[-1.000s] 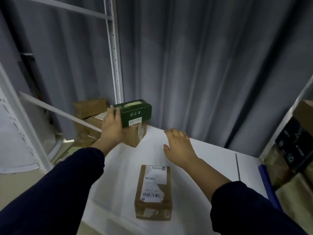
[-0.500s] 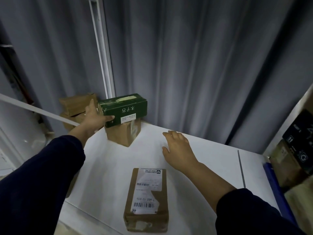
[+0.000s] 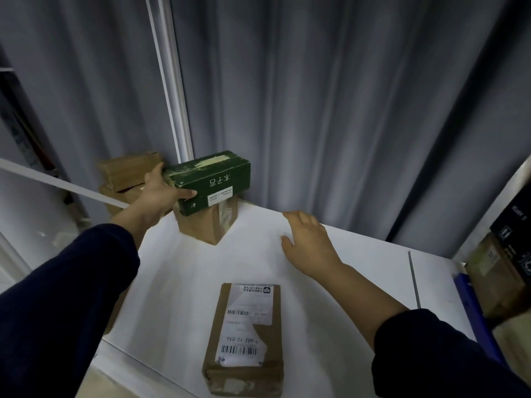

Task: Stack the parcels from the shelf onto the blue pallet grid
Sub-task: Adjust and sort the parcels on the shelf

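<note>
Resting crosswise on a small brown cardboard box [image 3: 209, 224] at the back left corner of the white shelf [image 3: 359, 254], the green carton [image 3: 211, 182] is gripped at its left end by the left hand [image 3: 159, 196], thumb pressed along the front face and the fingers hidden behind the end. The carton is long and rectangular, its matte skin scuffed, with pale tape along the top and a white label (its print too small to read). The right hand [image 3: 311, 244] is held flat and spread above the shelf, grasping nothing. A flat brown parcel [image 3: 245, 340] with a wrinkled, partly torn barcode label is seen lying near the front edge. Smooth bare shelf is left between it and the carton. Grey pleated curtain [image 3: 330, 110] closes the rear edge, beside a white upright post [image 3: 172, 90].
</note>
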